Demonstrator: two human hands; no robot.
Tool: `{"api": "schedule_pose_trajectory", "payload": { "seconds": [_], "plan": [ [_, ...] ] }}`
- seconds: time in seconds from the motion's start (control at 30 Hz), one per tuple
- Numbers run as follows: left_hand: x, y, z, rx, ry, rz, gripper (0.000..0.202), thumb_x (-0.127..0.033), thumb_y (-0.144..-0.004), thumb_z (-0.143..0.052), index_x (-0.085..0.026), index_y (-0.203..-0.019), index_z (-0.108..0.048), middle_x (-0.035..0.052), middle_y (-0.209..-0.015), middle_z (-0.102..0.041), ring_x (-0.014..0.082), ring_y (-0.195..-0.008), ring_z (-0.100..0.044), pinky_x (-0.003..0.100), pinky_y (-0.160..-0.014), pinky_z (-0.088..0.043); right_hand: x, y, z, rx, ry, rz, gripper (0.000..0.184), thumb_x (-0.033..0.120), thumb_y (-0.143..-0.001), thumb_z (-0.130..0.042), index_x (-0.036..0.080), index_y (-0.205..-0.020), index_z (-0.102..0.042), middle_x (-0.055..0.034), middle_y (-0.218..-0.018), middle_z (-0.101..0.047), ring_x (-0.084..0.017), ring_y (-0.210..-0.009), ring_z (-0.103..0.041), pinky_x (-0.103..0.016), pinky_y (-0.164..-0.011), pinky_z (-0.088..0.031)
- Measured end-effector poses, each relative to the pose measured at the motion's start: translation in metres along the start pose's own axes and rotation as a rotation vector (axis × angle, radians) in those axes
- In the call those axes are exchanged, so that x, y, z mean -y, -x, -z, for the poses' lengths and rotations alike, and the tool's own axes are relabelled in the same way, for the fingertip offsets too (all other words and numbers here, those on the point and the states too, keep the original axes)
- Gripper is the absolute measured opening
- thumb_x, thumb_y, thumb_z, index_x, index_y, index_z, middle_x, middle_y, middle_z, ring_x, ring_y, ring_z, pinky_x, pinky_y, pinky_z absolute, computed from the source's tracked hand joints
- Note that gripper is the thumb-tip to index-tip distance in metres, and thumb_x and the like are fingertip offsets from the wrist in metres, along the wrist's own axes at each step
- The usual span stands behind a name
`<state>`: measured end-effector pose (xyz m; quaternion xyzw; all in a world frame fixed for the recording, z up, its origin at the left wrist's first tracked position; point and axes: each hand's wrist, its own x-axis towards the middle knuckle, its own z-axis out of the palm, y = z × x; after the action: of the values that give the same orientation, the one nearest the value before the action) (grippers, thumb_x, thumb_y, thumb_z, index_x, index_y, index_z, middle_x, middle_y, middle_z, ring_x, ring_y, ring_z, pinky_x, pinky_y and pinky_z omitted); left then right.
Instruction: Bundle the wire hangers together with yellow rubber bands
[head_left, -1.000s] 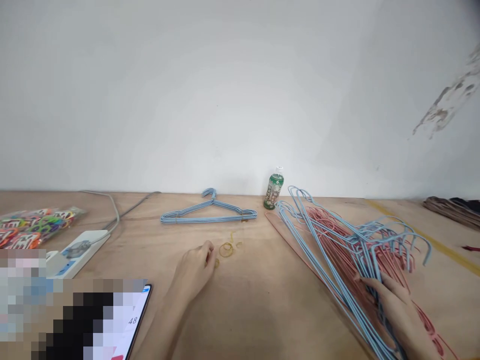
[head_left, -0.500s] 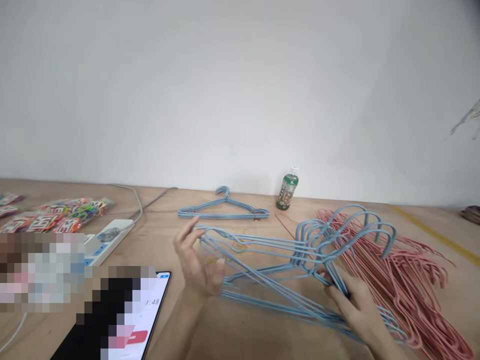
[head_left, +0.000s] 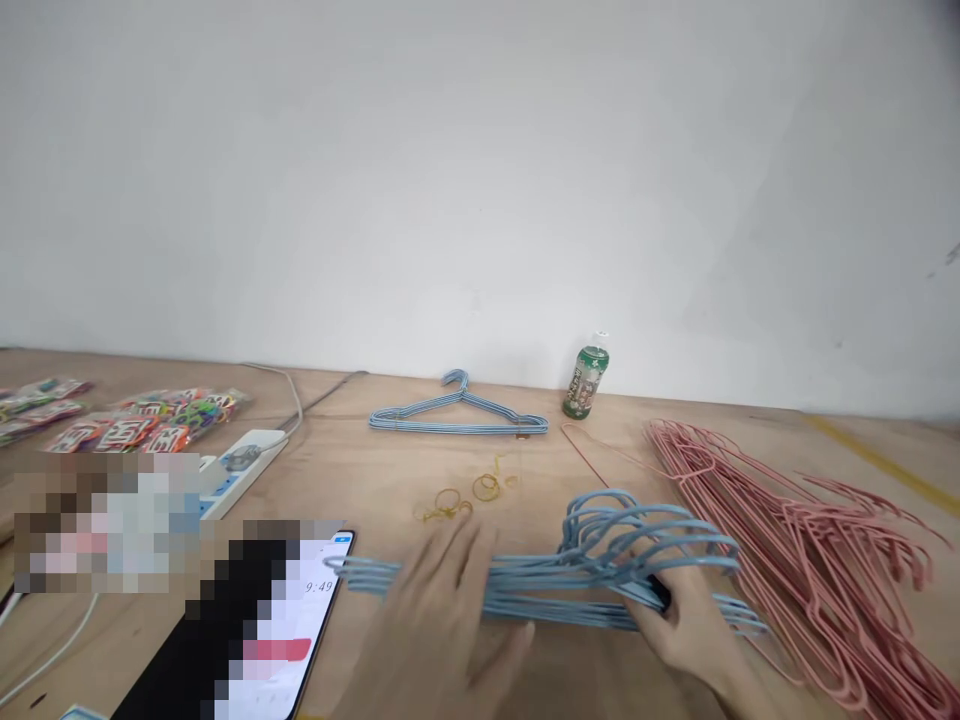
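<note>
A bunch of blue wire hangers (head_left: 555, 605) lies lengthwise in front of me, its hooks fanned out toward the right. My right hand (head_left: 679, 610) is closed around the bunch just below the hooks; a small dark object shows by its fingers, too little of it to name. Across the left part of the hangers rests my left hand (head_left: 442, 590), its fingers stretched out and slightly blurred. Beyond that hand, several yellowish rubber bands (head_left: 486, 488) lie on the table. Another blue hanger stack (head_left: 459, 428), neatly aligned, lies farther back near the wall.
Many pink hangers (head_left: 795, 560) spread over the right side. A green-labelled bottle (head_left: 586, 380) stands by the wall. At left are a phone (head_left: 289, 630), a white power strip (head_left: 251, 465) with cables, and colourful packets (head_left: 127, 430). The wooden table (head_left: 315, 480) meets the white wall.
The spread, tilted blue hangers have come down and together into a flatter bunch. My left hand has moved right and down from their left end onto them. The right hand still grips them.
</note>
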<state>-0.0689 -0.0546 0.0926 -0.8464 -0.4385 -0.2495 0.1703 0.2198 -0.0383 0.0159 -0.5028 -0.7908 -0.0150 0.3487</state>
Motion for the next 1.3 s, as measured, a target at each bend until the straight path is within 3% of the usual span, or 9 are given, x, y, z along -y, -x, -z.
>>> {"api": "schedule_pose_trajectory", "payload": {
  "seconds": [0.17, 0.27, 0.37, 0.63, 0.9, 1.0, 1.13, 1.23, 1.3],
  "plan": [
    [-0.011, -0.012, -0.018, 0.420, 0.152, 0.226, 0.023, -0.026, -0.086, -0.052, -0.019, -0.107, -0.062, 0.0079, -0.102, -0.070, 0.0257, -0.093, -0.066, 0.038, -0.078, -0.052, -0.004, -0.007, -0.003, 0.102, -0.010, -0.018, 0.009, 0.016, -0.068, -0.049, 0.023, -0.069, -0.044, 0.0035, -0.060, -0.050, -0.014, -0.055, -0.047, -0.025, -0.052, -0.035],
    [-0.017, -0.015, -0.030, 0.520, 0.220, 0.316, 0.020, -0.023, -0.088, -0.048, -0.020, -0.102, -0.063, 0.0082, -0.096, -0.070, 0.0269, -0.092, -0.066, 0.039, -0.078, -0.051, -0.001, -0.010, -0.006, 0.151, 0.020, -0.040, 0.010, 0.014, -0.068, -0.046, 0.023, -0.072, -0.045, 0.0028, -0.061, -0.054, -0.015, -0.058, -0.051, -0.025, -0.056, -0.037],
    [-0.026, -0.007, -0.048, 0.506, 0.220, 0.304, 0.025, -0.016, -0.086, -0.046, -0.018, -0.105, -0.062, 0.0093, -0.098, -0.070, 0.0271, -0.091, -0.066, 0.039, -0.077, -0.052, 0.011, -0.010, -0.010, 0.222, 0.090, -0.094, 0.017, 0.011, -0.066, -0.044, 0.022, -0.076, -0.052, -0.0013, -0.071, -0.062, -0.019, -0.067, -0.058, -0.027, -0.060, -0.040],
    [-0.047, 0.023, -0.081, 0.140, 0.224, 0.164, 0.043, -0.025, -0.084, -0.049, -0.013, -0.125, -0.052, 0.0140, -0.111, -0.066, 0.0264, -0.097, -0.063, 0.037, -0.085, -0.050, 0.054, -0.018, -0.023, 0.290, 0.050, -0.171, 0.043, 0.003, -0.069, -0.042, 0.020, -0.100, -0.065, -0.0054, -0.095, -0.070, -0.022, -0.089, -0.064, -0.032, -0.078, -0.046],
    [-0.039, -0.003, -0.066, 0.467, 0.226, 0.323, 0.060, -0.001, -0.070, -0.043, -0.018, -0.127, -0.052, 0.0106, -0.114, -0.065, 0.0253, -0.100, -0.062, 0.036, -0.084, -0.047, 0.077, -0.034, 0.003, 0.365, -0.132, -0.125, 0.026, 0.013, -0.077, -0.051, 0.021, -0.099, -0.063, -0.0072, -0.105, -0.066, -0.023, -0.096, -0.060, -0.036, -0.085, -0.048],
    [-0.036, -0.011, -0.058, 0.558, 0.243, 0.434, 0.048, -0.005, -0.070, -0.045, -0.018, -0.113, -0.059, 0.0107, -0.103, -0.068, 0.0281, -0.096, -0.063, 0.036, -0.076, -0.047, 0.075, -0.037, 0.017, 0.413, -0.334, -0.146, 0.025, 0.026, -0.080, -0.060, 0.025, -0.105, -0.062, -0.0037, -0.108, -0.065, -0.020, -0.097, -0.061, -0.033, -0.084, -0.051],
    [-0.045, -0.010, -0.063, 0.585, 0.262, 0.472, 0.033, -0.015, -0.078, -0.047, -0.021, -0.107, -0.061, 0.0084, -0.095, -0.071, 0.0255, -0.084, -0.066, 0.031, -0.068, -0.045, 0.089, -0.039, 0.002, 0.132, -0.429, -0.229, 0.021, 0.041, -0.086, -0.057, 0.024, -0.092, -0.067, -0.0051, -0.100, -0.067, -0.023, -0.103, -0.060, -0.039, -0.090, -0.050],
    [-0.048, -0.004, -0.065, 0.517, 0.326, 0.456, 0.031, -0.018, -0.080, -0.047, -0.025, -0.107, -0.061, 0.0056, -0.090, -0.072, 0.0214, -0.080, -0.066, 0.027, -0.066, -0.044, 0.102, -0.038, -0.020, -0.170, -0.413, -0.331, 0.028, 0.043, -0.089, -0.053, 0.020, -0.095, -0.067, -0.0090, -0.092, -0.068, -0.023, -0.088, -0.064, -0.036, -0.077, -0.054],
    [-0.046, 0.000, -0.063, 0.473, 0.339, 0.478, 0.028, -0.018, -0.078, -0.048, -0.025, -0.102, -0.062, 0.0045, -0.087, -0.072, 0.0212, -0.081, -0.065, 0.027, -0.067, -0.044, 0.106, -0.035, -0.029, -0.214, -0.415, -0.352, 0.030, 0.043, -0.091, -0.049, 0.019, -0.095, -0.066, -0.0094, -0.090, -0.069, -0.022, -0.080, -0.064, -0.033, -0.069, -0.054]
  ]
}}
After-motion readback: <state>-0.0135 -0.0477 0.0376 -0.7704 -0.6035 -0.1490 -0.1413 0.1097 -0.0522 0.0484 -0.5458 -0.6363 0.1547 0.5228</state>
